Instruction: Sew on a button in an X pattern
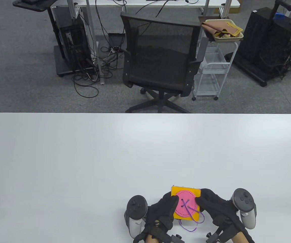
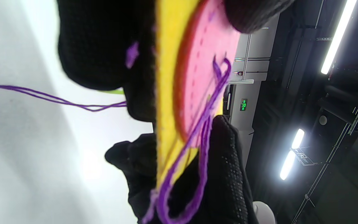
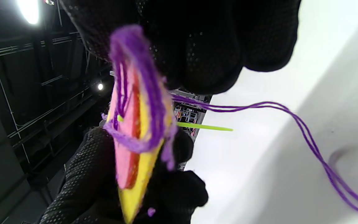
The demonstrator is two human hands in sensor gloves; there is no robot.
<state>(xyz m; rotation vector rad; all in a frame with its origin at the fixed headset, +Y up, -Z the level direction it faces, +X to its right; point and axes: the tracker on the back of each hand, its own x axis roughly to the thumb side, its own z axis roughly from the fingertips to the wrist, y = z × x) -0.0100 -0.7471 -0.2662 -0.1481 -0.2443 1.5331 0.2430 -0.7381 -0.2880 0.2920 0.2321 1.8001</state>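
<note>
Overhead, both hands' grips (image 1: pixel 162 212) (image 1: pixel 215 206) pinching yellow felt (image 1: pixel 184 217) above white table (image 1: pixel 110 157); office chair (image 1: pixel 160 60) beyond.

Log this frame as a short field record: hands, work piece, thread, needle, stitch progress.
left hand: holds the left edge of the yellow felt square
right hand: holds the square's right edge
work piece: pink button on the square, held up off the white table
thread: purple, loose loop hanging below the square; a doubled strand trails from the back
needle: green, sticking out of the square's back side
stitch progress: purple strands cross on the button; whether the X is complete cannot be told
</note>
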